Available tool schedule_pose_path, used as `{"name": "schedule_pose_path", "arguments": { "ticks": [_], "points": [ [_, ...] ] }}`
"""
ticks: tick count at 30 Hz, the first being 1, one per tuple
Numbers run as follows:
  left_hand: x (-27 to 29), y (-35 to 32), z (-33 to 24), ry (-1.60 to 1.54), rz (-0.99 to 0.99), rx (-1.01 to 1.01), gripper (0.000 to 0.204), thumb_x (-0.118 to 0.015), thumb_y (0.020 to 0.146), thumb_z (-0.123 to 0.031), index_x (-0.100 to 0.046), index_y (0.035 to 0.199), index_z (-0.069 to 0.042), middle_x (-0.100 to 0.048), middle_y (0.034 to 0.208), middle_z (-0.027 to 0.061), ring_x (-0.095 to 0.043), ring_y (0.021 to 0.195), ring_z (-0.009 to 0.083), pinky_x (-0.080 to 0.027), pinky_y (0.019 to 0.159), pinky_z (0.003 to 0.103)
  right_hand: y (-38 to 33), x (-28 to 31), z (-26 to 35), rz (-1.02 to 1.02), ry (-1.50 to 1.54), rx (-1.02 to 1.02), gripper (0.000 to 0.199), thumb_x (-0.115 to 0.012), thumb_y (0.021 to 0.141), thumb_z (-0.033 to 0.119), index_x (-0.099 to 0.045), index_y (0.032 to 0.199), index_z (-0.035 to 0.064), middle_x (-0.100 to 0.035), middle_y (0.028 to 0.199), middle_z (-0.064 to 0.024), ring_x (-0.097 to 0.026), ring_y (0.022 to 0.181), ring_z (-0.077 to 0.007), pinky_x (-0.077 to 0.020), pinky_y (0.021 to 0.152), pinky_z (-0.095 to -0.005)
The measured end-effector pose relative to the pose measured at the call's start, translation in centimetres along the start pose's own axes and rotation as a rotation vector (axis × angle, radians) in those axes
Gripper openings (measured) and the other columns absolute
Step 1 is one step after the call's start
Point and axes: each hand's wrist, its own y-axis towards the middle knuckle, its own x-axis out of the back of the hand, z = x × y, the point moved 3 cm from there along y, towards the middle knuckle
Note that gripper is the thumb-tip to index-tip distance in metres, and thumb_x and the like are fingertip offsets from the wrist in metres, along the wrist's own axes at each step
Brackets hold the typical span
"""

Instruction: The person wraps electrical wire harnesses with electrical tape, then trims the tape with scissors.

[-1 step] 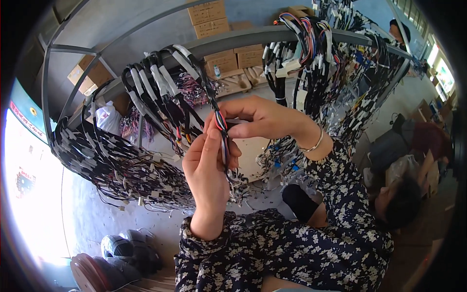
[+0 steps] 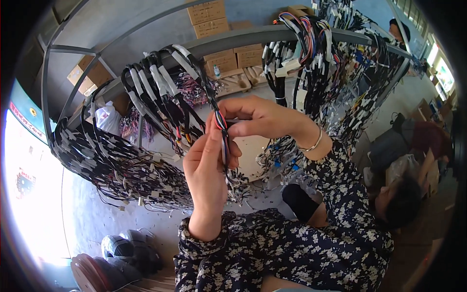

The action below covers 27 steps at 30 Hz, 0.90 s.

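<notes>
A wire harness with red, white, blue and yellow wires hangs from the metal rail, its upper part wrapped in black tape. My left hand pinches it from below, with thumb and fingers closed round the wires. Just above, my right hand also has its fingertips closed on the same harness; some of its fingers lie behind the wires. Beneath my left hand the harness continues downward in dark strands. Close by on the left hang more taped harnesses with pale wrappings.
A grey metal rail crosses in front of me, loaded with wire bundles at left and more bundles at right. Cardboard boxes stack behind it. Wire spools lie lower left. Another person is at the right.
</notes>
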Motion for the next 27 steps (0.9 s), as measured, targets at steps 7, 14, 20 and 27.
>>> {"name": "schedule_pose_path", "arguments": {
  "ticks": [7, 14, 20, 27],
  "points": [
    [0.5, 0.1, 0.6, 0.225, 0.110, -0.120, 0.025, -0.055, 0.103, -0.018, -0.065, 0.102, 0.005, -0.059, 0.077, -0.0007, -0.049, 0.067, 0.0064, -0.037, 0.062, 0.021, 0.1, -0.2, -1.0, -0.081, 0.213, -0.015, 0.016, -0.051, 0.087, -0.006, -0.059, 0.100, 0.0015, -0.062, 0.107, -0.0051, -0.057, 0.095, -0.0098, -0.0479, 0.082, -0.0281],
    [1.5, -0.2, 1.1, 0.106, 0.068, -0.196, 0.024, -0.055, 0.102, -0.018, -0.064, 0.099, 0.004, -0.061, 0.083, 0.0040, -0.048, 0.067, 0.0106, -0.037, 0.060, 0.025, 0.1, -1.6, -1.1, -0.204, 0.036, 0.094, 0.002, -0.060, 0.094, 0.004, -0.059, 0.094, 0.0032, -0.061, 0.099, -0.0020, -0.056, 0.090, -0.0093, -0.0465, 0.081, -0.0267],
    [2.2, 0.8, 2.3, 0.254, 0.046, -0.274, 0.021, -0.058, 0.101, -0.016, -0.064, 0.100, 0.004, -0.060, 0.079, 0.0008, -0.048, 0.067, 0.0072, -0.037, 0.060, 0.022, -1.9, -2.7, 1.4, -0.471, -0.544, 0.102, 0.011, -0.065, 0.087, 0.005, -0.059, 0.093, -0.0013, -0.063, 0.098, -0.0107, -0.061, 0.090, -0.0224, -0.0482, 0.080, -0.0321],
    [1.7, 1.2, 3.9, 0.361, 0.088, -0.407, 0.018, -0.058, 0.101, -0.009, -0.061, 0.108, 0.007, -0.065, 0.083, 0.0023, -0.058, 0.064, 0.0065, -0.044, 0.057, 0.019, -2.6, -2.6, 4.5, -0.478, -0.666, -0.081, 0.017, -0.066, 0.085, 0.008, -0.057, 0.096, -0.0014, -0.056, 0.087, -0.0072, -0.052, 0.076, -0.0156, -0.0445, 0.070, -0.0295]
  ]
}}
